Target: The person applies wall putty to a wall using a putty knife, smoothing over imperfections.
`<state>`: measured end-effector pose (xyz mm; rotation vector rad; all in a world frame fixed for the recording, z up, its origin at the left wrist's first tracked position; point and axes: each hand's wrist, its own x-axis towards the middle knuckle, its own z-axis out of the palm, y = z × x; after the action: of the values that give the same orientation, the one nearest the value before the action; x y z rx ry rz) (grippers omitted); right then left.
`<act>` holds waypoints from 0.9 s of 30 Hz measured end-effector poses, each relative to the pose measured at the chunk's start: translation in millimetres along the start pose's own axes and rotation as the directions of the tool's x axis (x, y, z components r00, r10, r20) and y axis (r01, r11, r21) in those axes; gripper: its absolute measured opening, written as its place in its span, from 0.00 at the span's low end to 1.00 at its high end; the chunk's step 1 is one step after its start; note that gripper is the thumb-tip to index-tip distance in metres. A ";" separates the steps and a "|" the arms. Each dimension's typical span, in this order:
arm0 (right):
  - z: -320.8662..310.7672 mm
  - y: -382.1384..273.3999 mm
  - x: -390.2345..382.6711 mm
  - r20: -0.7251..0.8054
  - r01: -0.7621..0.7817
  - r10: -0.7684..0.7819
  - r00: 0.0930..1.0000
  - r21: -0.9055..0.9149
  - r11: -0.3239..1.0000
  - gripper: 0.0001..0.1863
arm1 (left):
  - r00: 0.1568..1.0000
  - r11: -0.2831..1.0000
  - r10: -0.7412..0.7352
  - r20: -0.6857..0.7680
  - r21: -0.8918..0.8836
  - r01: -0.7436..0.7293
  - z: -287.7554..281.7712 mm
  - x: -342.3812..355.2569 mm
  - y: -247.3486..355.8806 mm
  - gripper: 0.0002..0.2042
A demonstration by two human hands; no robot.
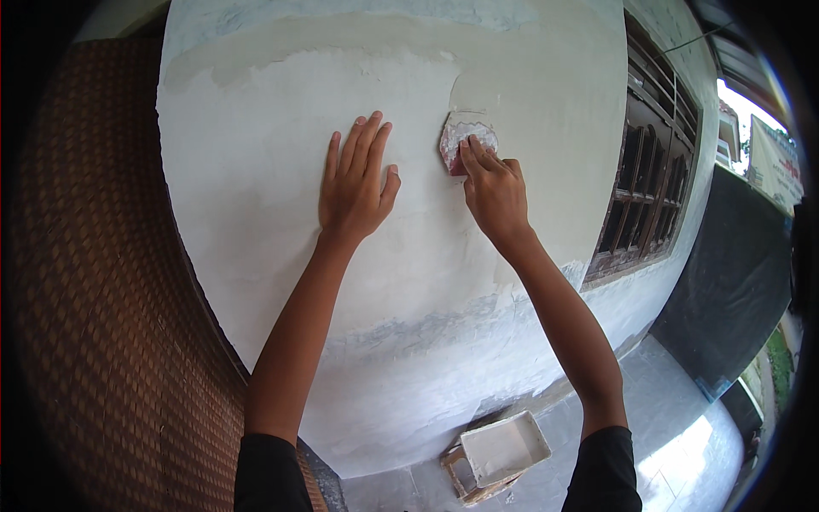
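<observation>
Woven brown panelling [94,256] fills our view at 9 o'clock, bordering a pale, patchily coated wall [256,162] that spans the middle, smooth white on its left and greyer toward 1 o'clock. Rising from a black sleeve [271,474] at 7 o'clock, our left forearm leads to the left hand [354,188] at 11 o'clock, which lies open on the wall, fingers slightly spread and gripping nothing. Just beside it, at 1 o'clock, we note the reddish scraper [455,164], smeared with whitish paste and set flat against the wall near the edge of the greyer coat. Our right hand [497,198], at 2 o'clock, grips this scraper from below, fingertips pressed on its face; we cannot see how the thumb sits. At 5 o'clock a rectangular tray [539,437] containing pale paste rests on a stained box-like support [461,474], which stands on the grey tiled floor [636,397]. Between 2 and 3 o'clock we find a brown wooden window [616,213] set in the wall, and beyond it, at 3 o'clock, a dark sheet [725,273] beneath a pale banner [770,162].
</observation>
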<state>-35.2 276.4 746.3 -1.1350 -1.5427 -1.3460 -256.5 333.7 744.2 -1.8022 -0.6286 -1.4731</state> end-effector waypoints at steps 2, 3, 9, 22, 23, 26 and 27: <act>-1.1 -0.3 -1.1 0.025 -0.002 0.002 1.000 -0.008 1.000 0.21 | 1.000 1.000 -0.001 0.005 -0.002 0.001 1.2 -0.5 1.2 0.28; -4.9 -1.6 -0.6 0.052 -0.001 0.002 0.999 -0.019 1.000 0.22 | 1.000 1.000 0.000 0.000 0.003 0.000 -0.9 -0.9 1.4 0.28; -18.1 -4.8 -0.2 0.109 0.033 -0.026 0.994 -0.068 0.997 0.23 | 1.000 1.000 -0.001 -0.007 0.028 0.002 -2.3 -2.1 2.4 0.28; -12.8 2.3 -42.3 0.202 0.154 -0.118 0.972 -0.171 0.973 0.22 | 1.000 0.999 -0.007 0.004 0.035 0.007 2.6 -3.0 0.7 0.28; -11.8 3.4 -48.9 0.201 0.154 -0.118 0.973 -0.172 0.973 0.22 | 1.000 0.999 -0.006 0.006 0.036 0.006 2.2 -2.6 0.7 0.28; -9.9 8.3 -69.2 0.179 0.195 -0.162 0.971 -0.186 0.963 0.22 | 1.000 0.999 -0.005 0.010 0.032 0.004 1.9 -2.0 1.5 0.28; -10.8 10.6 -74.7 0.163 0.214 -0.184 0.969 -0.191 0.958 0.22 | 1.000 1.000 -0.006 0.015 0.030 0.005 2.1 -1.9 1.7 0.28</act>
<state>-2.9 256.4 680.3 -1.2532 -1.6875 -1.6223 -254.4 334.4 741.8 -1.7918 -0.6602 -1.4476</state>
